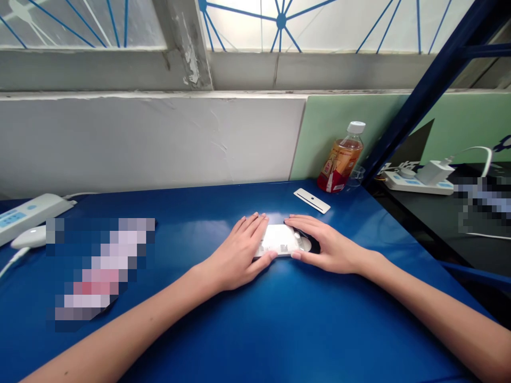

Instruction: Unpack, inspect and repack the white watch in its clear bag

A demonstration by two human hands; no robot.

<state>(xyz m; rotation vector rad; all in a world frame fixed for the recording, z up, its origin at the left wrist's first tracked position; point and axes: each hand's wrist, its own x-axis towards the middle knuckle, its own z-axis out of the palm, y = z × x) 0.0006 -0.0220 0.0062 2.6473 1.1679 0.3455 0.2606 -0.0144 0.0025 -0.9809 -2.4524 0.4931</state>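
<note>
Between my hands, a small flat white package (278, 238) with printed marks lies on the blue tabletop (239, 330). Its right end looks like clear plastic over a rounded white piece, too small to name. My left hand (241, 250) covers the package's left end, thumb along the near edge and fingers over the far side. Around the right end curves my right hand (333, 242), its thumb at the near edge and fingers at the far edge. A slim white card (312, 200) with a dark slot lies just beyond my right hand.
A drink bottle (342, 158) with a white cap stands at the back right beside a clear cup (355, 176). On the left are a power strip (30, 213), a white plug with a cable (29, 238) and a blurred-out object (107, 266). Another power strip (419, 182) lies at right.
</note>
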